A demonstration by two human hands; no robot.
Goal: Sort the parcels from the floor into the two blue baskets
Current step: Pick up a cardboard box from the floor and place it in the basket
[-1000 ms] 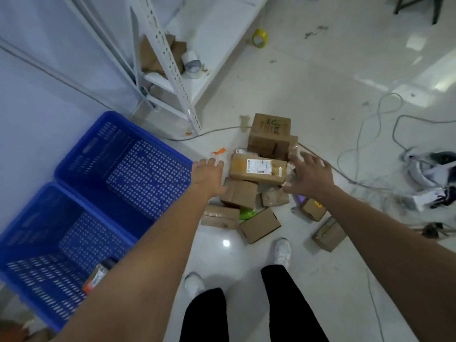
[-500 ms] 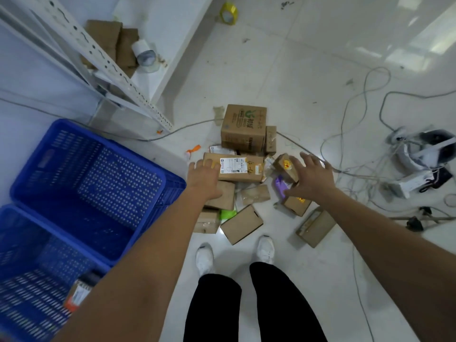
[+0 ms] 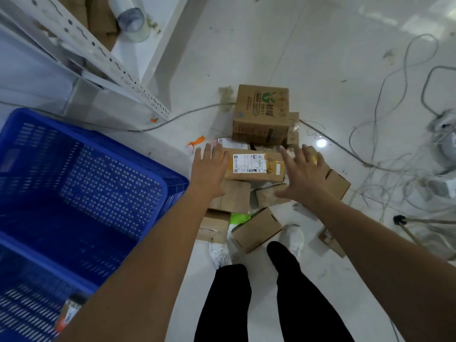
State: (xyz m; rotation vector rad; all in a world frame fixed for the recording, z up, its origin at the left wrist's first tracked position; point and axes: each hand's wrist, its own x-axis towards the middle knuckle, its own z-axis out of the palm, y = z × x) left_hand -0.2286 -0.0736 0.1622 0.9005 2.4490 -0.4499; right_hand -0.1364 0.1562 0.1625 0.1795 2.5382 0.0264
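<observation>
A pile of brown cardboard parcels lies on the white floor in front of my feet. On top lies a long parcel with a white label (image 3: 254,166). My left hand (image 3: 209,172) rests with straight fingers on its left end. My right hand (image 3: 304,175) hovers spread at its right end, over smaller boxes. A bigger box with green print (image 3: 261,114) stands behind the pile. Two blue baskets sit to my left: the far one (image 3: 81,183) holds nothing visible, the near one (image 3: 27,314) holds one small parcel (image 3: 70,311).
A white metal shelf rack (image 3: 103,53) with cardboard and a tape roll stands at the back left. Loose cables (image 3: 385,134) and white devices (image 3: 444,144) spread over the floor on the right. A small box (image 3: 256,229) lies between my shoes.
Both hands have come closer together around the labelled parcel. My right hand moved left from the small boxes toward its right end. The camera has dropped closer to the pile.
</observation>
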